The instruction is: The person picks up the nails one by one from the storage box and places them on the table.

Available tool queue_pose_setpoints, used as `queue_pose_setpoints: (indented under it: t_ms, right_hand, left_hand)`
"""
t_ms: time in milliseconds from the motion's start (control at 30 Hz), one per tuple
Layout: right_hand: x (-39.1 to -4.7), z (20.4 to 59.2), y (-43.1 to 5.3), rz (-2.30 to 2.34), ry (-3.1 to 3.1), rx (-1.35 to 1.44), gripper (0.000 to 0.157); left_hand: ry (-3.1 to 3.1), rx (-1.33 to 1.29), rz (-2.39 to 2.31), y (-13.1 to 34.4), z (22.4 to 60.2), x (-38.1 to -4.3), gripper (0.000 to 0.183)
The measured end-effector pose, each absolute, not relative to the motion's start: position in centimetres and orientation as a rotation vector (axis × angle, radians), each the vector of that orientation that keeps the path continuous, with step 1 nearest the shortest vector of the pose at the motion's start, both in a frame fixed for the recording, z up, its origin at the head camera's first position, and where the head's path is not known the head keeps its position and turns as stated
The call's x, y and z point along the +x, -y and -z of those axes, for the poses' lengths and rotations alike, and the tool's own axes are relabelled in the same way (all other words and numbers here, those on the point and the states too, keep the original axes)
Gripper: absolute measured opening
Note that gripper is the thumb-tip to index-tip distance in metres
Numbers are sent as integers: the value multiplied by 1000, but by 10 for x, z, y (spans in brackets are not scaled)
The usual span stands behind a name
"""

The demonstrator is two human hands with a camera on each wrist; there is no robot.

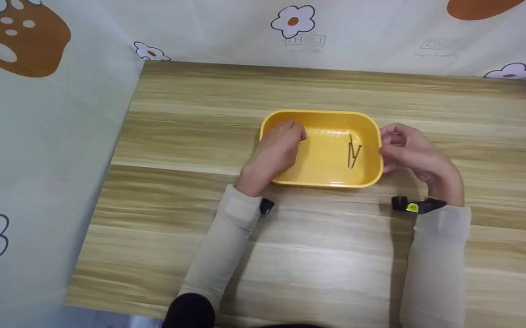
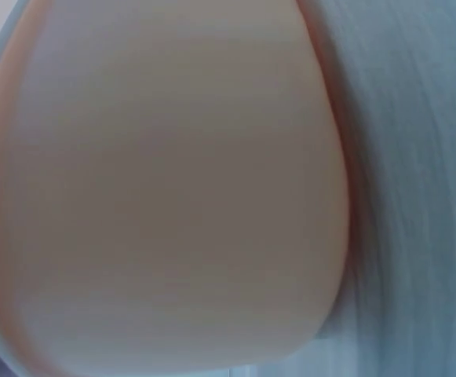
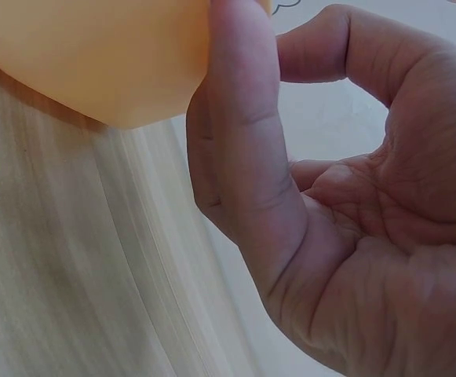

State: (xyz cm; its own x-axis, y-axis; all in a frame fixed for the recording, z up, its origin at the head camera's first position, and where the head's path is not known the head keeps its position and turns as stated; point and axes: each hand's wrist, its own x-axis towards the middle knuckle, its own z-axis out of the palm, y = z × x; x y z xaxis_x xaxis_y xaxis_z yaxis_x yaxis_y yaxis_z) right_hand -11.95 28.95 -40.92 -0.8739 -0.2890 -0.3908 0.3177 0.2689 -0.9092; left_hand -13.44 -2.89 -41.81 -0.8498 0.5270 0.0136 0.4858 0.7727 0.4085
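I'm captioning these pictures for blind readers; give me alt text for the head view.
A yellow container holding three thin, dark, nail-like pieces sits on a wood-grain table. A person's left grip is inside its left end, anything it holds hidden; the right grip touches its right end from outside.

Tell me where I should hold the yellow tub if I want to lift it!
I'd hold the yellow tub by the rim at its two short ends, one hand from each side. It sits upright and is longer from left to right, so that should keep it level, with the nails lying inside. The right hand is at one short end.
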Motion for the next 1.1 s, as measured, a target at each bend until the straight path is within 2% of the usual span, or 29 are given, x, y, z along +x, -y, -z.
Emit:
queue_pose_setpoints:
  t_ms: [700,1100]
  right_hand:
    - [-120,408,-291,1602,-2079,36,30]
    - [-119,408,-289,1591,-2103,48,27]
  left_hand:
    - [-2756,757,-892,35,403,-141,19]
    - [-2722,744,-961,44,399,-144,18]
